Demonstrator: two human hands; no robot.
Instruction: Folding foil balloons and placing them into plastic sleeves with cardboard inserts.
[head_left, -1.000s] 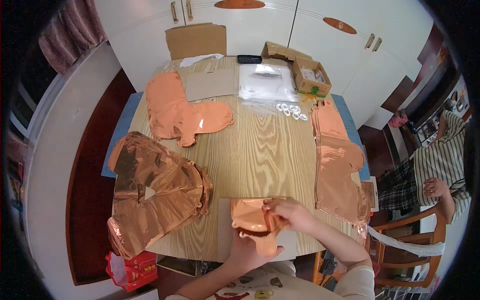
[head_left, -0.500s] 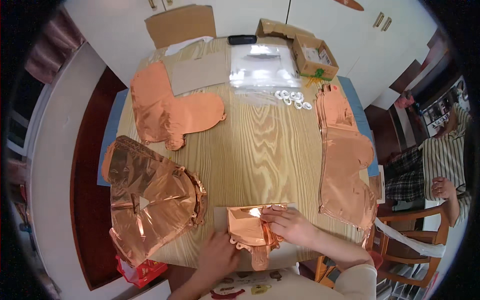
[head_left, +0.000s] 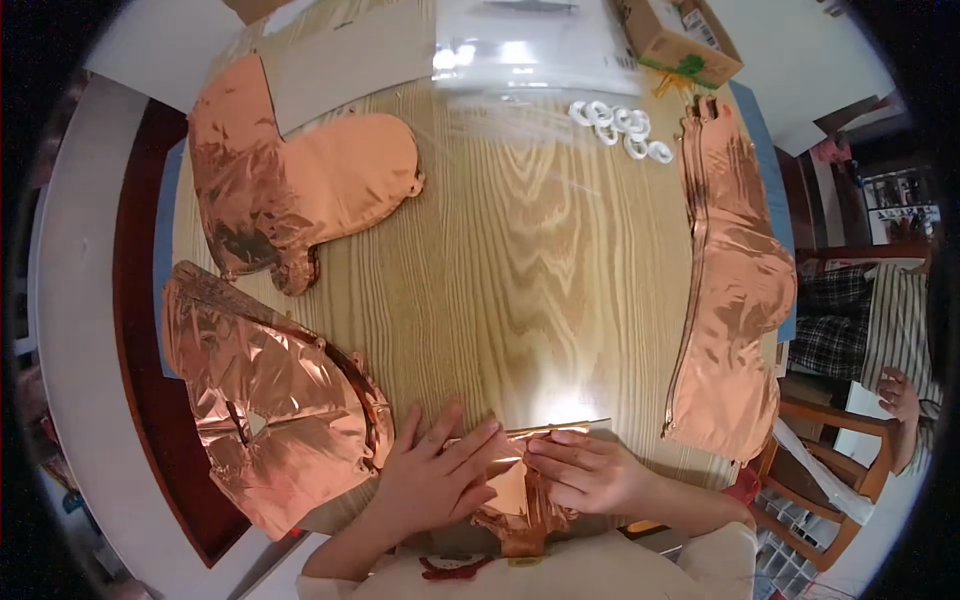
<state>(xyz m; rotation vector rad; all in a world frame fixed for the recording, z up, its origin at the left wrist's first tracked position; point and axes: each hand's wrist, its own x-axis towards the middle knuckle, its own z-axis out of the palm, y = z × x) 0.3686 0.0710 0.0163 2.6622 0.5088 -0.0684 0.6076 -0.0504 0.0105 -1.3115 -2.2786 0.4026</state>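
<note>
Close to the table's near edge lies a small folded rose-gold foil balloon [head_left: 508, 490], its tabbed end toward me. A grey card [head_left: 600, 426] shows from under its far edge. My left hand [head_left: 430, 478] rests palm down at the balloon's left side. Its fingers are spread, some over the table and some touching the foil. My right hand [head_left: 585, 475] presses on the balloon's right part, fingers together and bent over the fold, the thumb hidden. Left of my hands lies a larger folded foil balloon [head_left: 290, 400] with a small hole-like gap.
Flat foil balloons lie at the far left [head_left: 310, 180] and along the right [head_left: 735, 310]. At the back are clear plastic sleeves [head_left: 530, 50], several white ribbon rings [head_left: 625, 125] and a cardboard box [head_left: 680, 40]. Another person [head_left: 895, 340] is beyond a wooden chair [head_left: 830, 490] on the right.
The view has tilted down and closer. My left hand has come up from below the balloon to lie spread at its left side. The balloon's far edge now shows a fold under my right fingers.
</note>
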